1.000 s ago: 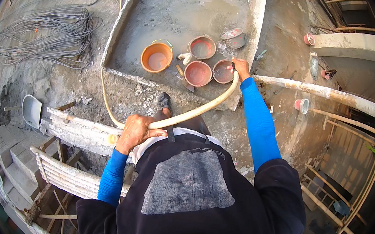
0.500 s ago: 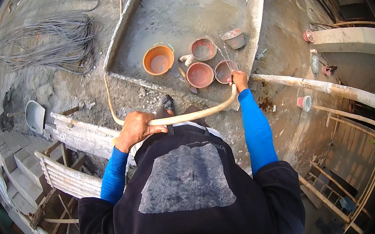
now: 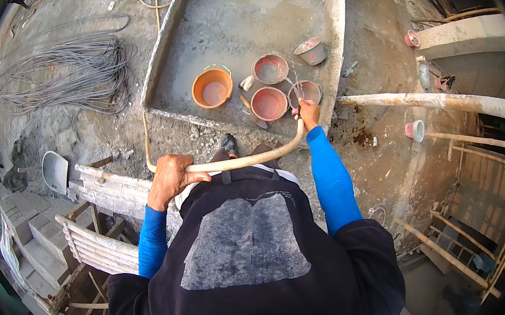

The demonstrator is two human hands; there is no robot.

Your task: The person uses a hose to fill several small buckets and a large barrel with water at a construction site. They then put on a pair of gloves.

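Observation:
A yellowish hose [image 3: 251, 162] curves across the front of my body, held in both hands. My left hand [image 3: 170, 176] is wrapped round it at the left. My right hand [image 3: 308, 113] grips its outlet end, and water sprays from there over the buckets. Closest to the stream are a reddish bucket [image 3: 313, 90], another reddish bucket [image 3: 269, 104] and a grey-rimmed bucket [image 3: 270, 69]. Behind them a grey bucket [image 3: 311, 52] lies tilted. An orange bucket [image 3: 212, 87] stands to the left. Between them lies a trowel [image 3: 256, 120], partly hidden by a bucket.
A low-walled concrete trough [image 3: 249, 9] holds the buckets and shallow wet grey slurry. Coiled steel wire [image 3: 67, 73] lies at the left. A bamboo pole [image 3: 437, 102] spans the right side. A wheelbarrow tray [image 3: 55, 172] and concrete steps [image 3: 41, 234] are at lower left.
My right hand has moved left with the hose end, and the water stream has shifted with it. My left hand keeps its grip. The whole view has shifted slightly.

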